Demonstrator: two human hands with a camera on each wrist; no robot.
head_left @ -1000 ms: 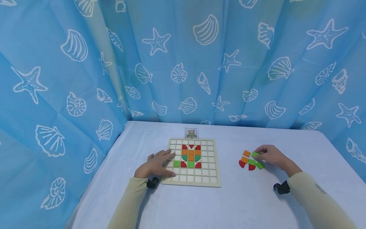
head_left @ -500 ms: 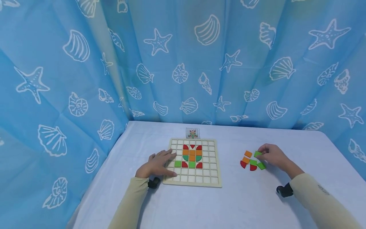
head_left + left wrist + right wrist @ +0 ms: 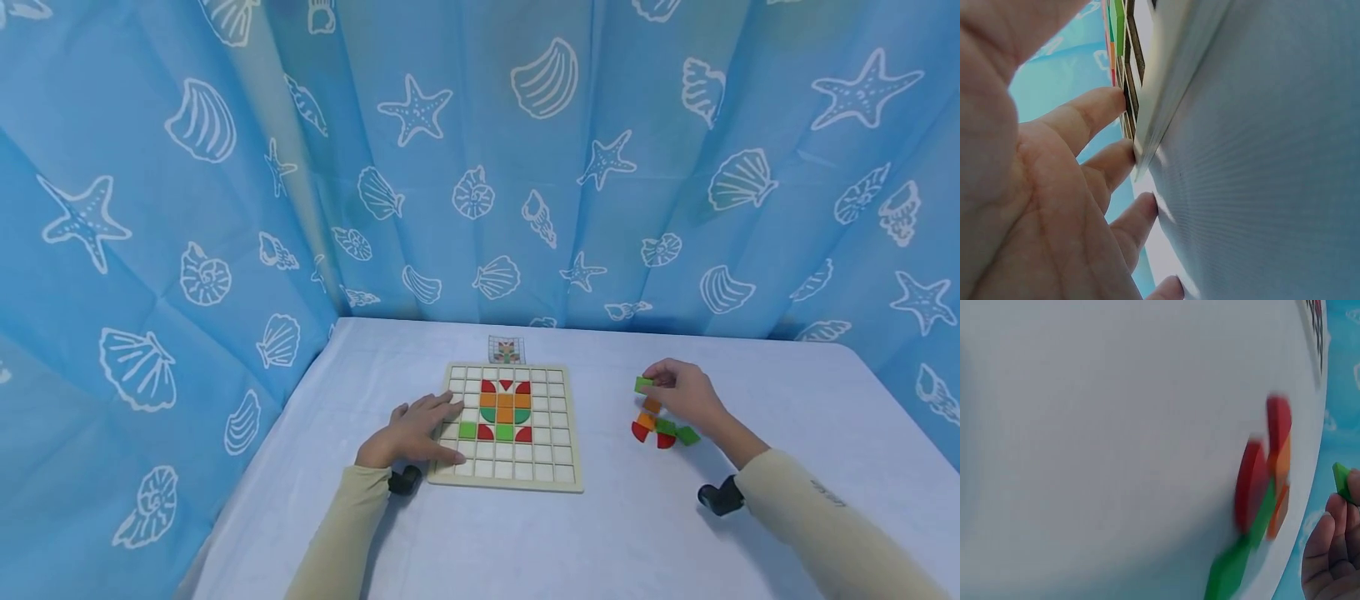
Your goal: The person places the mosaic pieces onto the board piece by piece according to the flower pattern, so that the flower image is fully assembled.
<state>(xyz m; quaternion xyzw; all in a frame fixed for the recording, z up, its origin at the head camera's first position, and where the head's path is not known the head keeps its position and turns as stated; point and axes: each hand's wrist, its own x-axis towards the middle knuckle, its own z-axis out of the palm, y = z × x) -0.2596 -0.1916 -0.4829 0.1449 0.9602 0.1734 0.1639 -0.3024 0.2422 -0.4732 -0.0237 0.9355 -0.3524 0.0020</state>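
My right hand (image 3: 686, 393) pinches a small green tile (image 3: 642, 384) between thumb and fingers, held up above the cloth in the right wrist view. Below it lie two orange squares (image 3: 646, 421), two red rounded pieces (image 3: 640, 432) and two green tiles (image 3: 687, 435). With fingers spread, my left hand (image 3: 412, 433) rests over the left edge of a pale gridded board (image 3: 543, 484); in the left wrist view, some fingertips (image 3: 1113, 100) touch its rim. Red, orange and green pieces (image 3: 506, 402) form a pattern in the board's middle cells.
Behind the board lies a small printed card (image 3: 506, 350) with a similar coloured pattern. A white cloth (image 3: 615, 542) covers the table. Blue curtains (image 3: 450, 225) with shell and starfish prints hang along the back and left side.
My right hand has lifted the green tile from the loose pieces and carried it a little left and away from me. My left hand stays on the board.
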